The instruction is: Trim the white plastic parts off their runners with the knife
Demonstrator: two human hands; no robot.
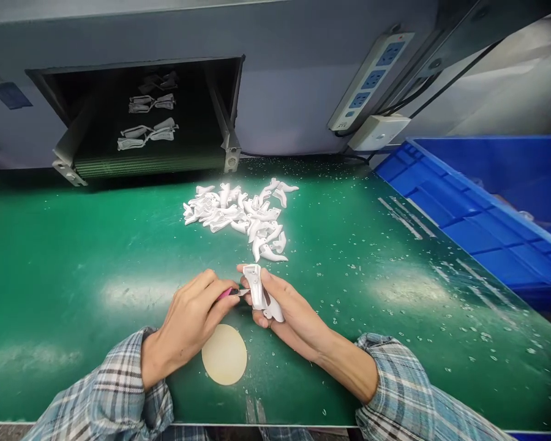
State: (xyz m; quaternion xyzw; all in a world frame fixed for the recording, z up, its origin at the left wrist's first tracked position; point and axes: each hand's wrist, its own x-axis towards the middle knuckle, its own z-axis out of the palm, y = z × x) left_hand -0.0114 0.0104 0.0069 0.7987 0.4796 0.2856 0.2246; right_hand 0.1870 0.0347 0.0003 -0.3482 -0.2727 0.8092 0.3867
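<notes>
My left hand point(190, 315) is closed around a pink-handled utility knife point(227, 293). The knife's small blade points right and meets the edge of a white molded plastic part point(255, 286). That part is gripped between the thumb and fingers of my right hand point(298, 312). A second white piece point(274, 308) sits lower in the same palm; whether it joins the first I cannot tell. Beyond my hands lies a loose pile of similar curved white plastic parts point(239, 208). Just below my left hand rests a round cream-coloured disc point(224, 355) on the green tabletop point(133, 245).
A conveyor belt point(142, 162) carries white parts out of a machine opening at the back left. A power strip point(371, 79) is fixed to the machine's face. At right stands a blue plastic crate point(477, 214). Small white scraps are scattered over the table's right side.
</notes>
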